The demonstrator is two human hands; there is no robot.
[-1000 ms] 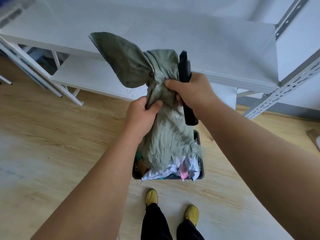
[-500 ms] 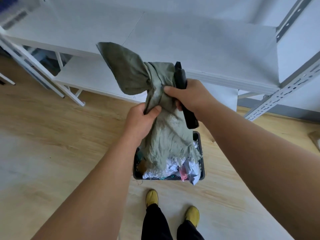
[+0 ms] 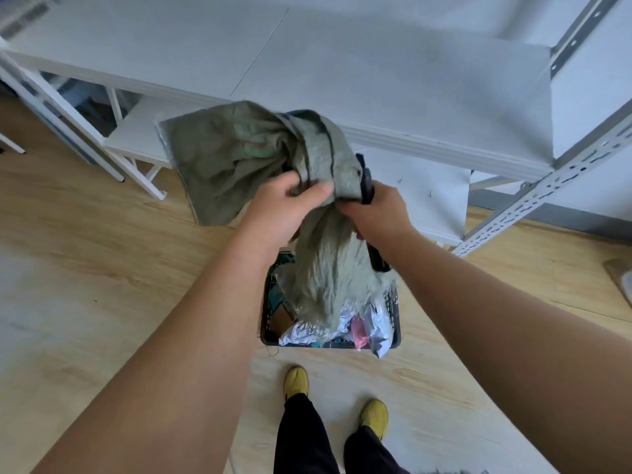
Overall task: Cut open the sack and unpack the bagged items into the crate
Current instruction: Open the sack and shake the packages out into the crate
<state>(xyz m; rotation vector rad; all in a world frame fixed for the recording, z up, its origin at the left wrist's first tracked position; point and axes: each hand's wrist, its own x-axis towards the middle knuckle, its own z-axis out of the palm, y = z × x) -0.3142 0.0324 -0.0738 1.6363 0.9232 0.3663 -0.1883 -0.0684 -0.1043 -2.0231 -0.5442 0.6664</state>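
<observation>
A grey-green woven sack (image 3: 239,159) hangs upside down over a dark crate (image 3: 396,323) on the floor. Its frayed cut end dangles into the crate. My left hand (image 3: 284,206) grips the bunched upper part of the sack. My right hand (image 3: 379,213) holds the sack's other side together with a black cutter (image 3: 367,181), whose lower end shows below my wrist. Bagged items (image 3: 362,328), silver, white and pink, lie heaped in the crate under the sack's mouth.
A white metal shelving unit (image 3: 376,80) stands right behind the crate, with a perforated upright (image 3: 547,189) at the right. The floor is light wood. My feet in yellow shoes (image 3: 297,383) stand just in front of the crate.
Both hands have lowered the sack a little. My left hand has shifted its grip higher onto the bunched cloth, and the sack's loose closed end has flopped over to the left.
</observation>
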